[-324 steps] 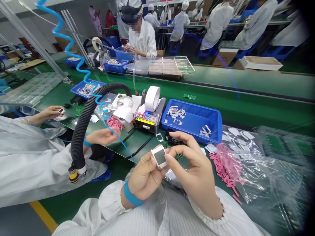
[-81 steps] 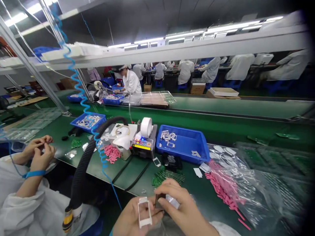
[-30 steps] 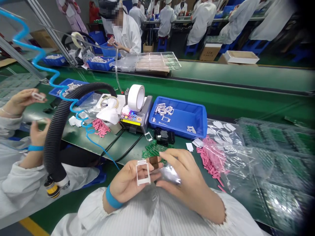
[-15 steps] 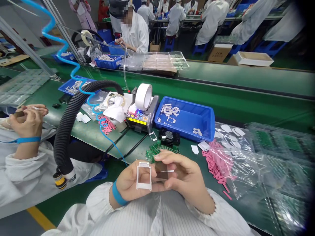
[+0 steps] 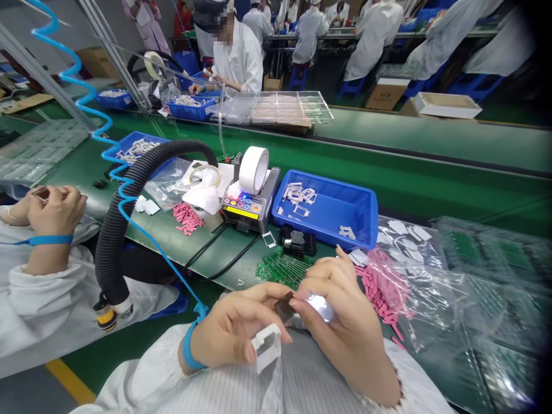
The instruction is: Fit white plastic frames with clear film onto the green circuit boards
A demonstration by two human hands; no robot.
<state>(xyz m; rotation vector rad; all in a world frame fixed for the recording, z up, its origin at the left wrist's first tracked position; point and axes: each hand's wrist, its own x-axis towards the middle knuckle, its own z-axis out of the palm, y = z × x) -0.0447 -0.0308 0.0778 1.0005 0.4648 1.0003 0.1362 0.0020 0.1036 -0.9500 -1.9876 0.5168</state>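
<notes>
My left hand [image 5: 226, 332] is closed on a small white plastic frame [image 5: 268, 360], holding it tilted between thumb and fingers near my chest. Its fingers also reach the edge of a small dark, glossy panel [image 5: 283, 309], which looks like a display. At the panel's corner, my right hand [image 5: 347, 325] pinches with thumb and forefinger. A bright, shiny sheet [image 5: 321, 308] shows behind the right fingers; whether it is a film or the panel's reflecting face I cannot make out. Just beyond the hands lie green circuit boards [image 5: 284, 267] in a fanned stack.
A blue tray [image 5: 366, 215] holds several white frames. Left of it stands a tape dispenser [image 5: 245, 213] with a white roll. Pink strips [image 5: 377, 293] and clear plastic bags [image 5: 435, 299] lie at right. A black hose [image 5: 114, 230] arches near a co-worker's hands [image 5: 56, 210].
The white frame has turned from facing me to a tilted angle and sits lower. My right hand has shifted right and now pinches the panel's corner; a bright sheet shows there.
</notes>
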